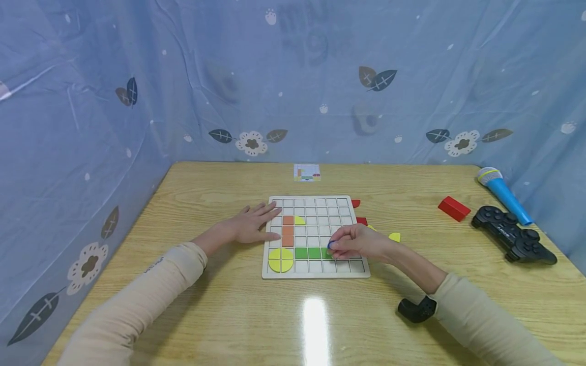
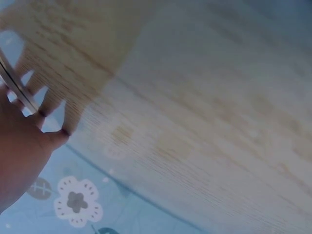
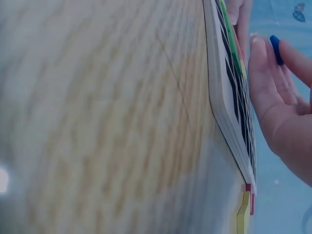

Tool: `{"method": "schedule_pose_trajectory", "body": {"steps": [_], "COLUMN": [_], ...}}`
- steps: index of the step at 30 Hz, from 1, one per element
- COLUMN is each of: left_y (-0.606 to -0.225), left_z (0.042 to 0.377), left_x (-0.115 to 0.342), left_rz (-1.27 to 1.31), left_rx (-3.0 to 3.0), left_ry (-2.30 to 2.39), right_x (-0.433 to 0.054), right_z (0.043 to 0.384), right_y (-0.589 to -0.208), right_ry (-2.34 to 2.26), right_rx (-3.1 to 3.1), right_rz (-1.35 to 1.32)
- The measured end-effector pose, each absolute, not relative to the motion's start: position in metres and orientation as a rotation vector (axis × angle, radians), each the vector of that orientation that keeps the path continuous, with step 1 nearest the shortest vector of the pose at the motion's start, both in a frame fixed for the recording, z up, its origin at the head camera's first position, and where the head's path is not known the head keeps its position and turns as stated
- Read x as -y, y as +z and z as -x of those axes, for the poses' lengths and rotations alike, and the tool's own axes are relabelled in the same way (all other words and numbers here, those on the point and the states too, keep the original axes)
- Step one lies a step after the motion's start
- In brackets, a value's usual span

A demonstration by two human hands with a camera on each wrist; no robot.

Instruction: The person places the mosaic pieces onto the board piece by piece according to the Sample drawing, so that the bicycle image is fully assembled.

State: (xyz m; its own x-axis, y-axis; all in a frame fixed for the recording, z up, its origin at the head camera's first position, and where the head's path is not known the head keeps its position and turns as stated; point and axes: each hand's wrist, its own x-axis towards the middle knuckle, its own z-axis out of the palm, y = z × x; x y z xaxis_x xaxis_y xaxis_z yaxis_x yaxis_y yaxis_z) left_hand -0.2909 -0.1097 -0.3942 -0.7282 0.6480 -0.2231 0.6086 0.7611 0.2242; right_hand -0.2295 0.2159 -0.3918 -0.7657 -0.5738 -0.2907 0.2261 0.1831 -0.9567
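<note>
A white grid board (image 1: pixel 316 272) lies on the wooden table. Its cells hold orange squares (image 1: pixel 288 230), a yellow quarter-circle (image 1: pixel 299 220), a yellow circle made of quarter pieces (image 1: pixel 281 260) and a row of green squares (image 1: pixel 308 253). My left hand (image 1: pixel 254 223) rests with spread fingers on the board's left edge. Over the right end of the green row, my right hand (image 1: pixel 354 243) pinches a small blue piece (image 3: pixel 276 49) between thumb and fingertips. The hand partly covers the last green square and cells around it.
Red pieces (image 1: pixel 355 203) and a yellow piece (image 1: pixel 394 237) lie by the board's right side. A small pattern card (image 1: pixel 306 173) sits behind it. Farther right are a red block (image 1: pixel 454 209), a black game controller (image 1: pixel 513 234) and a blue toy microphone (image 1: pixel 508 198). A black object (image 1: pixel 416 310) lies by the right sleeve.
</note>
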Motion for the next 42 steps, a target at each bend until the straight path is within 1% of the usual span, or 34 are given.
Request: {"method": "schedule_pose_trajectory", "body": {"steps": [8, 31, 42], "left_y": [-0.3957, -0.3985, -0.3971], "left_z": [0.2922, 0.2934, 0.2924], "left_x": [0.1090, 0.1102, 0.1094], "left_rz": [-0.971, -0.964, -0.969], "left_rx": [-2.665, -2.670, -2.675], "left_ry": [0.192, 0.211, 0.203], "right_x": [-0.2151, -0.2146, -0.2141], "right_z": [0.2264, 0.2210, 0.2205], "right_y": [-0.3930, -0.3899, -0.3869], "right_ry": [-1.644, -1.630, -1.533], "right_rx": [-1.778, -1.733, -2.005], "right_rz": [0.392, 0.428, 0.367]}}
